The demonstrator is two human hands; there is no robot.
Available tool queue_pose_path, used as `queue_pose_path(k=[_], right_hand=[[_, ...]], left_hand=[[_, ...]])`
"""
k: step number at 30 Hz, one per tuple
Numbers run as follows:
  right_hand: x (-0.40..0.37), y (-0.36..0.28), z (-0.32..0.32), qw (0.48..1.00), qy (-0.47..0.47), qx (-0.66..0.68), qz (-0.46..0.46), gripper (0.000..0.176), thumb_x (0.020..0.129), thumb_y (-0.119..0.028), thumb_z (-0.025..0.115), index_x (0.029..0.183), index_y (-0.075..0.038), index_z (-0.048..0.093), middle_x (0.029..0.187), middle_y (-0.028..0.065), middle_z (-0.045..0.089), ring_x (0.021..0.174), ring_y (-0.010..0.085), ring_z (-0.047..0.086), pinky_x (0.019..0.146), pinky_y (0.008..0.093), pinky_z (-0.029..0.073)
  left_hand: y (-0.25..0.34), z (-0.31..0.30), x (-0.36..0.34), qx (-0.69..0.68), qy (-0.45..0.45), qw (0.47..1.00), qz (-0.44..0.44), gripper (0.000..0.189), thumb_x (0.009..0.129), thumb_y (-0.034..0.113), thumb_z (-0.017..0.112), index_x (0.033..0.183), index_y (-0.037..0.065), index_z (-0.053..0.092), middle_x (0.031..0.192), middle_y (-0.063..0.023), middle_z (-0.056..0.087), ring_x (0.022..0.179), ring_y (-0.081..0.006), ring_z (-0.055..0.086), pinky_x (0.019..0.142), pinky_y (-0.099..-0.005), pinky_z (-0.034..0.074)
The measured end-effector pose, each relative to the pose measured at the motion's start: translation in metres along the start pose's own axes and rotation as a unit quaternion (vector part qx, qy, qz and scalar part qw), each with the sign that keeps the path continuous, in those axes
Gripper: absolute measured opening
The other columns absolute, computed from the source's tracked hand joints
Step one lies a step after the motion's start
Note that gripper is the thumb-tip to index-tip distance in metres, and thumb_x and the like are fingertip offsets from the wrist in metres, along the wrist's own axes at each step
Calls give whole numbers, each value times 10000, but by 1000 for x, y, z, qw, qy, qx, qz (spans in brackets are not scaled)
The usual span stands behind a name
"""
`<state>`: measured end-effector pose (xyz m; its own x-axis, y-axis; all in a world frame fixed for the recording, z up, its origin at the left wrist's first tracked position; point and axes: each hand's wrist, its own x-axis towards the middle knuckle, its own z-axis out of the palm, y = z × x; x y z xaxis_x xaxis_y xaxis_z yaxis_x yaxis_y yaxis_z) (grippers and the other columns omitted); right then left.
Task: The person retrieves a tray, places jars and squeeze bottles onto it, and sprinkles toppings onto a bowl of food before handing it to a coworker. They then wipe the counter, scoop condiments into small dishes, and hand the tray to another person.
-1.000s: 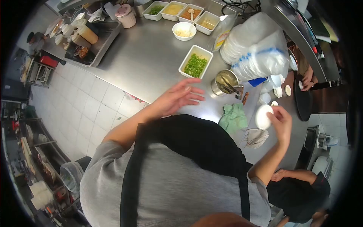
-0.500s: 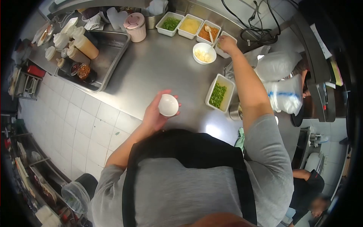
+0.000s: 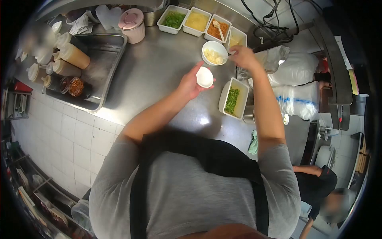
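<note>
My left hand (image 3: 190, 84) is wrapped round a small white bowl (image 3: 205, 77), holding it above the steel counter. The inside of this bowl looks white, with no food visible. My right hand (image 3: 244, 57) is at the right side of a larger white bowl (image 3: 214, 53) of pale chopped food. Its fingers are drawn together near the rim; what they hold, if anything, is too small and blurred to name. Just behind that hand is a white tub (image 3: 237, 36) with a little pale content. A tub of chopped green herbs (image 3: 232, 100) lies nearer my body.
Along the back stand tubs of green shreds (image 3: 172, 18), yellow food (image 3: 196, 20) and orange food with a spoon (image 3: 218, 30). A steel tray (image 3: 104, 75) with squeeze bottles is at left. Plastic bags (image 3: 296, 68) and cables (image 3: 274, 32) are at right. Another person (image 3: 318, 185) is lower right.
My left hand has moved the small bowl right and away from my body, close to the larger bowl. My right hand has come out of the back-right tub towards the larger bowl.
</note>
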<state>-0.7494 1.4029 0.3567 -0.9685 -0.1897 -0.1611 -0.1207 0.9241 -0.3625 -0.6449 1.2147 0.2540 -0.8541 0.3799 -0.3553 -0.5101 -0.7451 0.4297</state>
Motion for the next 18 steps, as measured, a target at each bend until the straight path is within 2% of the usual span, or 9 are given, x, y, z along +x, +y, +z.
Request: queue_pose_path(k=[3,4,7,10,13,18], right_hand=[[-13,6,12,987,-5,-131,-89,292,743,-70,538,1001,-65,674,894,192,662,839,333,642,771,401,502],[-18,1,10,988,22,-150,-33,319,756,-45,480,1003,-80,678,944,181,656,873,338,632,786,411,498],[-9,10,13,966,141,-212,-44,300,772,-103,492,999,-122,687,974,161,650,884,332,630,802,419,495],[2,15,27,961,138,-240,-21,310,782,-138,480,1005,-178,692,973,142,648,875,330,632,798,431,496],[-10,10,35,972,158,-168,-52,306,785,-150,475,990,-199,698,962,145,656,852,328,635,774,432,499],[-20,10,43,995,96,-20,20,297,789,-157,452,921,-180,717,942,142,664,864,312,629,790,397,490]], left_hand=[[0,3,12,8,32,999,-11,463,949,411,424,1361,212,354,1121,-86,548,878,-322,622,726,-474,523],[2,5,14,10,45,999,-17,473,944,405,440,1368,215,349,1092,-87,547,853,-315,625,712,-476,528],[3,4,22,23,50,998,10,468,947,416,426,1370,233,346,1121,-99,532,848,-307,623,711,-478,528],[7,4,25,36,50,998,-2,456,951,418,413,1367,242,350,1134,-94,525,851,-303,620,709,-480,528],[8,10,25,37,66,997,0,456,951,419,414,1369,248,348,1140,-89,524,847,-299,619,707,-479,529],[10,9,29,30,70,997,-4,451,944,428,425,1352,246,360,1132,-87,533,840,-303,621,703,-478,531]])
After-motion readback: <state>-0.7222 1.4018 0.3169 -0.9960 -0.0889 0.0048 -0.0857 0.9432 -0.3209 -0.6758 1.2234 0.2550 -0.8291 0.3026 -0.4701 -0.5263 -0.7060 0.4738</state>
